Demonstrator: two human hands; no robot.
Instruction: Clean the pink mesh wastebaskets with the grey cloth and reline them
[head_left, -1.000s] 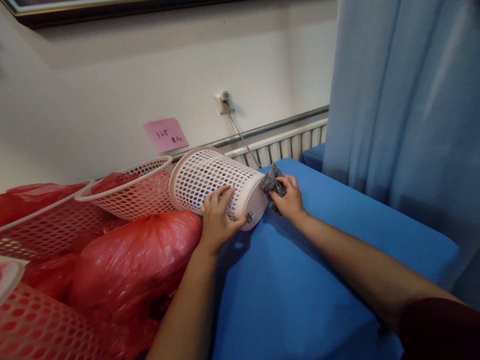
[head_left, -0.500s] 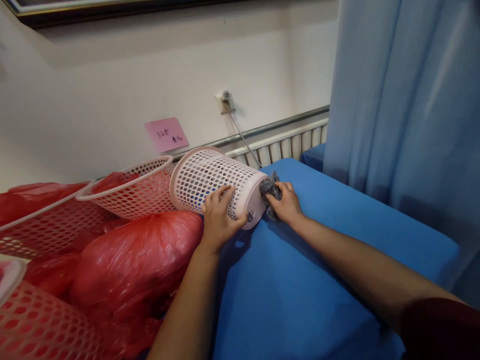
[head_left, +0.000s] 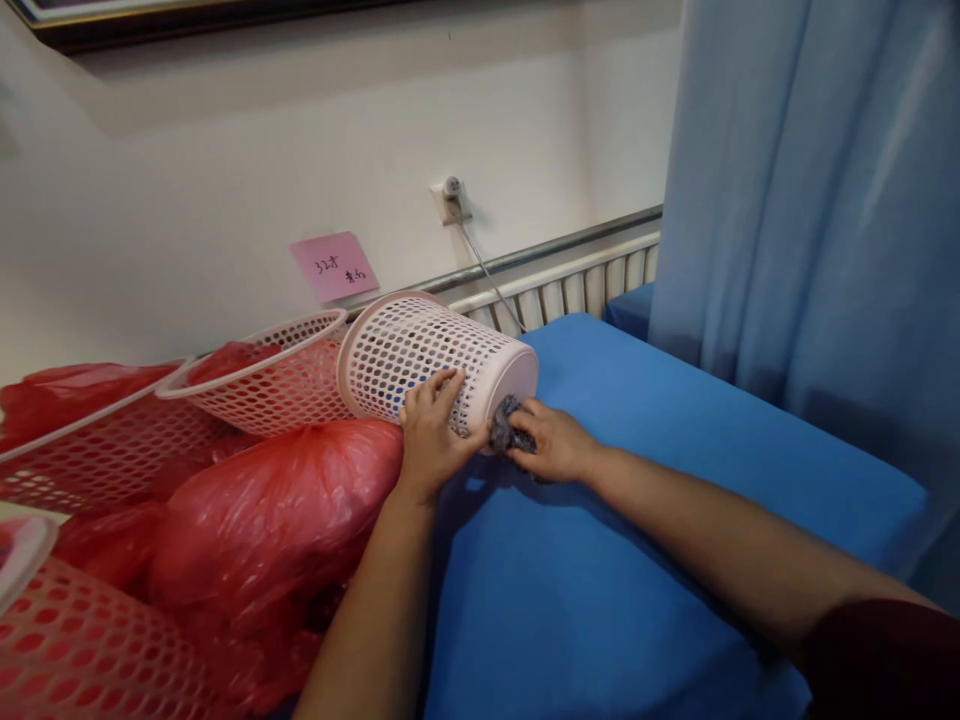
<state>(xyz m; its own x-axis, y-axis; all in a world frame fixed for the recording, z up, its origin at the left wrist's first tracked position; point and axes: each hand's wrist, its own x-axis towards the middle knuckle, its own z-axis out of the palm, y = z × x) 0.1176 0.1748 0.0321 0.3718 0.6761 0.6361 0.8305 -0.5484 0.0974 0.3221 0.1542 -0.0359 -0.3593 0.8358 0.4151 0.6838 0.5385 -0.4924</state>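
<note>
A pale pink plastic wastebasket [head_left: 427, 350] with a perforated wall lies on its side on the blue-covered table [head_left: 570, 590], its base turned to the right. My left hand [head_left: 436, 435] grips the near side by the base, fingers spread over the holes and thumb toward the base rim. Pinched in my right hand [head_left: 559, 440] is a crumpled dark grey cloth [head_left: 510, 425], pressed against the lower edge of the base. The cloth sits right beside my left thumb tip.
Left of the wastebasket are more perforated baskets [head_left: 300, 390] with red plastic inside, and a full red plastic bag [head_left: 277, 500]. Behind the table run a radiator [head_left: 574, 290] and a plugged-in cord [head_left: 484, 265]. A blue curtain [head_left: 795, 200] hangs at the right.
My right hand has moved the cloth down and left across the wastebasket's base, from its far right edge to its lower edge. My left hand stays in almost the same place.
</note>
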